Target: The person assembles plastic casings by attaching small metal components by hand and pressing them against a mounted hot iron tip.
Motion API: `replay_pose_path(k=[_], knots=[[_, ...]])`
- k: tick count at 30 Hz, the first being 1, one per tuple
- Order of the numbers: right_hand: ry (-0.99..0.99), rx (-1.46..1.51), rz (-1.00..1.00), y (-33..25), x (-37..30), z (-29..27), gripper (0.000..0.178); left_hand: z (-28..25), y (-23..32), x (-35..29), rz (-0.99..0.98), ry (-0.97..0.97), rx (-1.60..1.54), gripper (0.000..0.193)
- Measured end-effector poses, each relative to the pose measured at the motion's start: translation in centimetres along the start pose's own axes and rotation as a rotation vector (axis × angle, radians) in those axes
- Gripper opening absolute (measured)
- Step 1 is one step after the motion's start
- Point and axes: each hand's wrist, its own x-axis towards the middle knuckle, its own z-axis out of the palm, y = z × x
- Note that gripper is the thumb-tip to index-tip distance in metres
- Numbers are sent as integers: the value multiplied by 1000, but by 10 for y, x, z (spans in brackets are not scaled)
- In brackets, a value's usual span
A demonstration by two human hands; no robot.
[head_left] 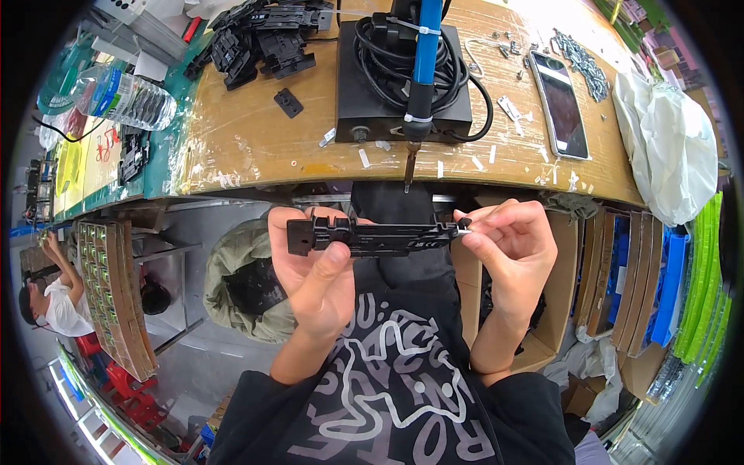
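A long black plastic bracket [387, 239] lies level in front of my chest, just off the table's near edge. My left hand [314, 267] is closed around its left end, with the thumb pressed on the near side. At the bracket's right end, my right hand [511, 244] pinches a small piece, dark with a whitish part, between thumb and fingertips; its exact kind is too small to tell. Above the bracket hangs a powered screwdriver [422, 85] with a blue body, its bit pointing down and apart from the bracket.
Behind the screwdriver, a black box [372, 116] carries a coiled cable. A pile of black plastic parts [260, 39] lies at the back left, near a water bottle [128, 101]. A phone [559, 105], loose screws [581, 62] and a white bag [666, 147] are to the right.
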Motion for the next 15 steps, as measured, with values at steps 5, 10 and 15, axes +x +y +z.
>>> replay_pose_path(k=[5,10,15], knots=[[11,-48,49,0,0,-1,23,0,-2,0,21,40,82,40],[-9,-38,16,4,-3,-1,22,-1,-1,1,20,16,97,39],[-7,-142,140,-3,-6,0,20,-6,1,2,14,-73,50,46]])
